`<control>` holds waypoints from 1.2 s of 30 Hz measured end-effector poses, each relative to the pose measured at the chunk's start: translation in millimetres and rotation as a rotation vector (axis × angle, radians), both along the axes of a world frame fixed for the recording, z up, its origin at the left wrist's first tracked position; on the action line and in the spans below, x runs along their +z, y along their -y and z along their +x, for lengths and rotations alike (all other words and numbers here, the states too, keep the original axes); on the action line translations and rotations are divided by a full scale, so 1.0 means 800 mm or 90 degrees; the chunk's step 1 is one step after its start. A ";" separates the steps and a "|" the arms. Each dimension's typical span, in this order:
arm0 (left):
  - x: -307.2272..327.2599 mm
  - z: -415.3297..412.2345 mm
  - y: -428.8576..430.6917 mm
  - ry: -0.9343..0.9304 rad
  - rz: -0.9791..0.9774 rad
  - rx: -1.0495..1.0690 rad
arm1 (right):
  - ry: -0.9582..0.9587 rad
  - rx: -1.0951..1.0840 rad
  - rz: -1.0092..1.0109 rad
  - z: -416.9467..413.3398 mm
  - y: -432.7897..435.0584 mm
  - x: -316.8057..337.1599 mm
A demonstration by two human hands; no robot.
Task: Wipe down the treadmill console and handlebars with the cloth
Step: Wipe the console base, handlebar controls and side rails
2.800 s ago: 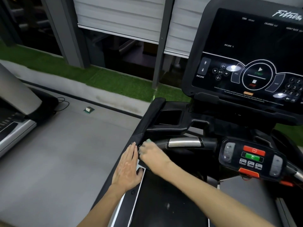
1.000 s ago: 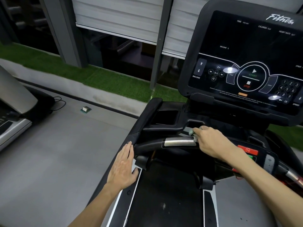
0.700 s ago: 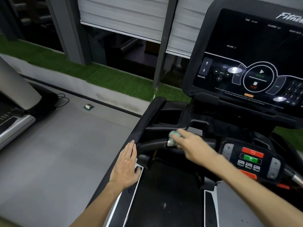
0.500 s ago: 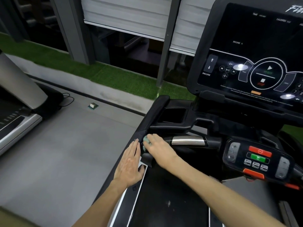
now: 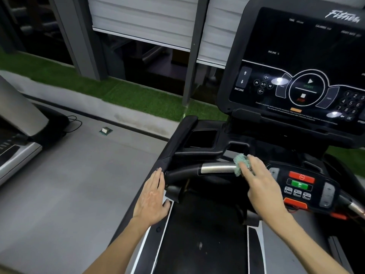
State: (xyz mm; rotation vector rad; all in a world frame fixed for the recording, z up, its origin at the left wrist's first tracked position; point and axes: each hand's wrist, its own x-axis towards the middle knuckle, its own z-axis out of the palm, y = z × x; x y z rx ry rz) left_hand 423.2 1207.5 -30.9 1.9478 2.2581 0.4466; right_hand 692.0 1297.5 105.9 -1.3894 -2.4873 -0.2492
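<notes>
My right hand (image 5: 258, 180) presses a small green cloth (image 5: 239, 165) against the right end of the silver grip sensor on the black front handlebar (image 5: 217, 168). My left hand (image 5: 153, 196) lies flat and open against the left side rail (image 5: 169, 155) of the treadmill, fingers together and pointing up. The big black console screen (image 5: 300, 76) stands above at the right. A small control pad (image 5: 300, 184) with red and green buttons sits just right of my right hand.
The black running belt (image 5: 201, 234) stretches below my hands. A cup-holder recess (image 5: 201, 138) lies above the handlebar. Grey floor (image 5: 79, 175) lies left, with another treadmill (image 5: 17, 139) at the far left and a small floor socket (image 5: 105, 131). Green turf and window frames are behind.
My right hand has slid the cloth from the left end of the handlebar rightward along the silver sensor to its right end. My left hand has stayed on the side rail.
</notes>
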 end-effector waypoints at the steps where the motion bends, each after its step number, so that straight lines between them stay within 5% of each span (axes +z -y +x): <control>1: 0.000 0.001 0.000 -0.002 -0.001 0.003 | 0.014 -0.031 -0.004 0.000 0.002 0.000; 7: 0.000 0.004 -0.001 0.000 0.024 -0.002 | 0.054 0.144 0.043 -0.071 0.014 -0.037; 12: -0.004 0.001 -0.001 0.003 0.034 -0.013 | 0.382 0.255 -0.021 -0.177 0.018 -0.104; 15: -0.007 -0.002 -0.002 0.024 0.048 -0.009 | 0.412 0.244 -0.028 -0.207 0.019 -0.114; 25: -0.005 -0.002 0.001 0.005 0.036 0.001 | 0.014 0.206 0.023 -0.076 -0.001 -0.049; 33: -0.002 0.004 0.001 0.031 0.021 0.013 | -0.048 0.050 -0.041 0.009 -0.005 -0.003; 36: 0.009 0.008 -0.006 0.094 0.017 0.026 | -0.267 0.034 -0.137 -0.011 -0.016 0.017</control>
